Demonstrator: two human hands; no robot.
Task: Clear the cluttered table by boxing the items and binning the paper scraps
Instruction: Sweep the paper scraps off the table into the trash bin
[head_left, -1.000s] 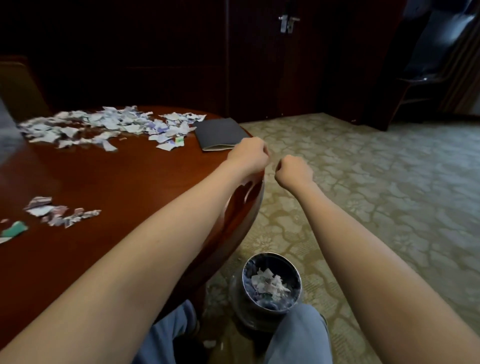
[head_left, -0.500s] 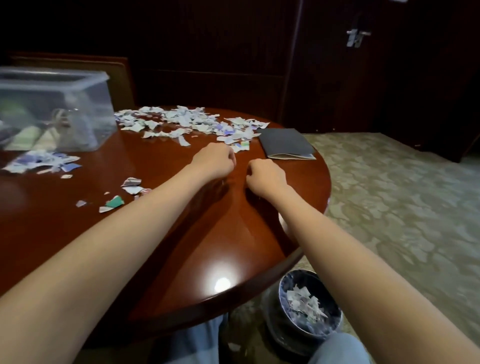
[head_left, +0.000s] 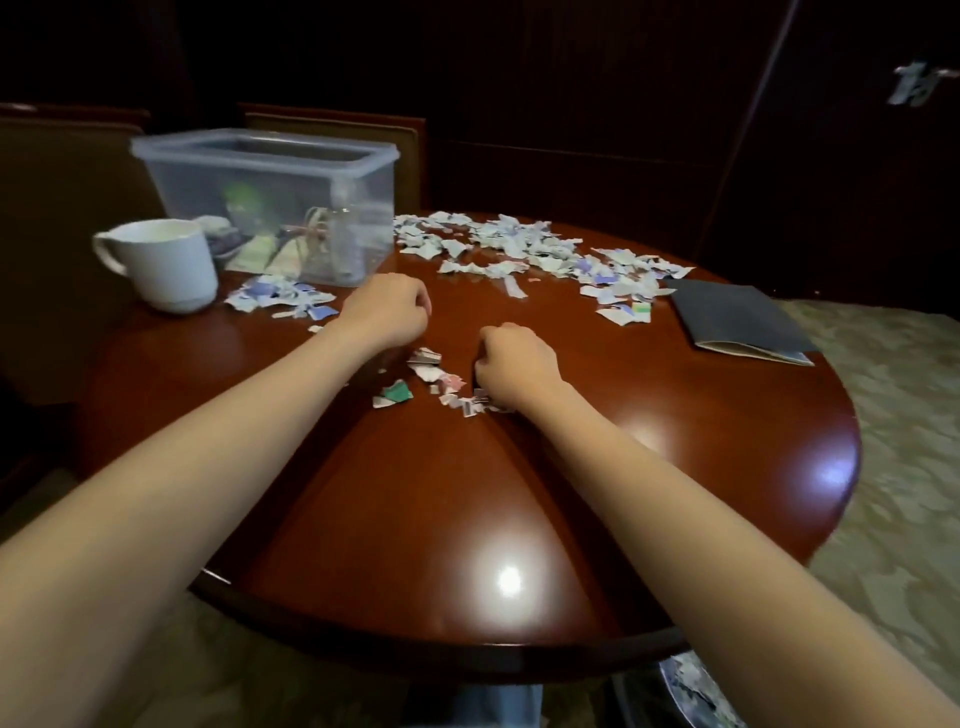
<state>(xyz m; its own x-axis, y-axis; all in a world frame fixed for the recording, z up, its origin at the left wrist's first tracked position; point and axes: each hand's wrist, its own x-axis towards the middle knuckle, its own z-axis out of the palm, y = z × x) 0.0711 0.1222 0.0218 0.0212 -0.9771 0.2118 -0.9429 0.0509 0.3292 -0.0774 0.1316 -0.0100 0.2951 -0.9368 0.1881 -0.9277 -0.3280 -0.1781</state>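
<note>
On the round wooden table, near its middle, both hands are held knuckles-up with the fingers curled under. The left hand is closed into a loose fist just above the tabletop. Its palm is hidden, so it cannot be told whether anything is held in it. The right hand is curled in the same way and is set down at the right end of a small cluster of scraps, with a few torn pieces touching its lower edge. Whether any are pinched between the fingers cannot be told. The rest of that cluster is seen lying loose between the two hands.

A broad spread of paper scraps is strewn across the far side of the table. A smaller heap is seen in front of the clear plastic box, in which several items are already stowed. A white mug is stood just left of the box, and a dark grey booklet is laid flat near the right rim. Below the near edge, the bin is partly seen, with scraps in it.
</note>
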